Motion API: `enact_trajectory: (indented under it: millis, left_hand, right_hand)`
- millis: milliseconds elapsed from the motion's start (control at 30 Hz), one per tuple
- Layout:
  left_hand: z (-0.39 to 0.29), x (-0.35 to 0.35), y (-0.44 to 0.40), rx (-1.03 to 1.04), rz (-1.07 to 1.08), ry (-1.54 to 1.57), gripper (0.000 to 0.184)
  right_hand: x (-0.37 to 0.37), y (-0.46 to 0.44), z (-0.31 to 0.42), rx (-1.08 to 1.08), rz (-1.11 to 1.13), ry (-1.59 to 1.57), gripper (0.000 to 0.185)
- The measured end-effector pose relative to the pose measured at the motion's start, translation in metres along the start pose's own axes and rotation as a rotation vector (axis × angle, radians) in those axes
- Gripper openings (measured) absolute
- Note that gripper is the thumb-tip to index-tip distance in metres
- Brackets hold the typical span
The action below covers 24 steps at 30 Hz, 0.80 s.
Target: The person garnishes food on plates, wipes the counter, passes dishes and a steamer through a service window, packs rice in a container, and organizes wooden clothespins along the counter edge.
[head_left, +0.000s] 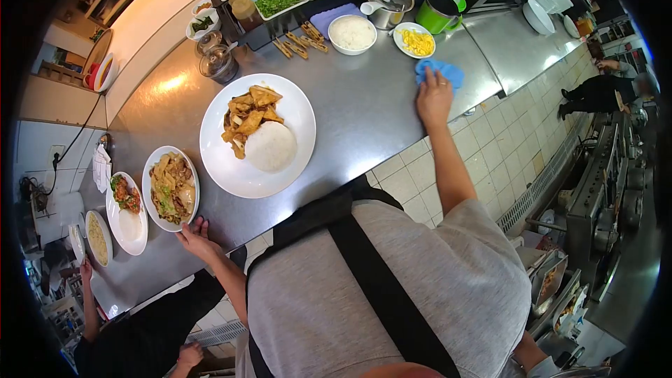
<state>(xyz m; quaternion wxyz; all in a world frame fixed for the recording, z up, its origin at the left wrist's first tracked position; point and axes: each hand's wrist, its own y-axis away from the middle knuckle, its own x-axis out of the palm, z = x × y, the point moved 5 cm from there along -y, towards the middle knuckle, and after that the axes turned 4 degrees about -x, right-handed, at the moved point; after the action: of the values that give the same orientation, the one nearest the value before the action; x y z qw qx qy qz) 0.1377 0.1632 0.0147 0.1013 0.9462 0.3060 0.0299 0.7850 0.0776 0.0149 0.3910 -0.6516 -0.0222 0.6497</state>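
Observation:
My left hand [199,239] is at the near end of a white oval plate [146,180] of noodle-like food with greens, its fingers closed on the rim. Stretched out to the other side, my right hand [435,101] presses a blue cloth [448,72] against the steel counter near its edge. Between my hands stands a large round white plate [297,161] with a dome of rice [271,147] and brown pieces of food [250,115]. Just beyond the cloth is a small plate of yellow strips [418,43].
Farther left are an oval plate with rice [130,227] and a dish of grains [98,239], near a co-worker's hand [85,270]. At the back are clothespins [301,40], a rice bowl [352,33], herb trays [277,1] and a green jug [439,15]. Another person [607,91] stands far right.

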Motion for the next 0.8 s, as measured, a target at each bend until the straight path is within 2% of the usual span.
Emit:
enact_trajectory:
  millis: [100, 200, 300, 367, 400, 467, 500, 533, 567, 600, 667, 700, 733, 800]
  left_hand:
    - [0.005, -0.004, -0.007, -0.001, 0.022, 0.052, 0.048]
    - [0.012, -0.014, -0.033, 0.012, 0.043, 0.09, 0.044]
    - [0.009, -0.018, -0.041, 0.003, 0.104, 0.118, 0.039]
    - [-0.001, -0.027, -0.045, 0.018, 0.134, 0.109, 0.036]
    - [-0.006, -0.03, -0.044, 0.032, 0.137, 0.092, 0.035]
    - [-0.012, -0.044, -0.051, 0.016, 0.192, 0.056, 0.034]
    - [-0.017, -0.053, -0.054, 0.0, 0.193, 0.049, 0.035]
    - [-0.019, -0.061, -0.059, -0.021, 0.207, 0.044, 0.035]
    - [-0.017, -0.07, -0.066, -0.043, 0.202, 0.04, 0.037]
    - [-0.013, -0.081, -0.075, -0.071, 0.211, 0.036, 0.039]
    - [-0.006, -0.102, -0.099, 0.051, 0.184, -0.055, 0.04]
    - [-0.002, -0.107, -0.106, 0.107, 0.182, -0.106, 0.04]
    - [-0.004, -0.113, -0.108, 0.139, 0.16, -0.138, 0.04]
    - [-0.015, -0.12, -0.111, 0.206, 0.13, -0.202, 0.041]
  right_hand:
    - [-0.008, 0.01, 0.058, -0.118, 0.08, -0.131, 0.039]
    - [0.016, -0.017, 0.071, -0.161, 0.077, -0.111, 0.039]
    - [0.045, -0.046, 0.074, -0.255, 0.144, 0.038, 0.038]
    - [0.04, -0.028, 0.078, -0.278, 0.073, -0.072, 0.038]
    - [0.022, -0.017, 0.091, -0.246, 0.183, -0.168, 0.036]
    - [-0.004, 0.022, 0.114, -0.135, 0.255, -0.172, 0.038]
    - [-0.018, 0.044, 0.124, -0.179, 0.258, -0.145, 0.035]
    - [-0.046, 0.065, 0.147, -0.088, 0.379, -0.198, 0.031]
    - [-0.065, 0.086, 0.166, -0.108, 0.438, -0.189, 0.026]
    - [-0.077, 0.104, 0.184, -0.124, 0.591, -0.366, 0.025]
    - [-0.089, 0.137, 0.215, -0.177, 0.831, -0.804, 0.024]
    - [-0.102, 0.142, 0.244, 0.017, 1.067, -0.965, 0.027]
    - [-0.113, 0.144, 0.271, 0.061, 1.142, -1.07, 0.025]
    - [-0.13, 0.13, 0.327, -0.053, 0.988, -1.176, 0.025]
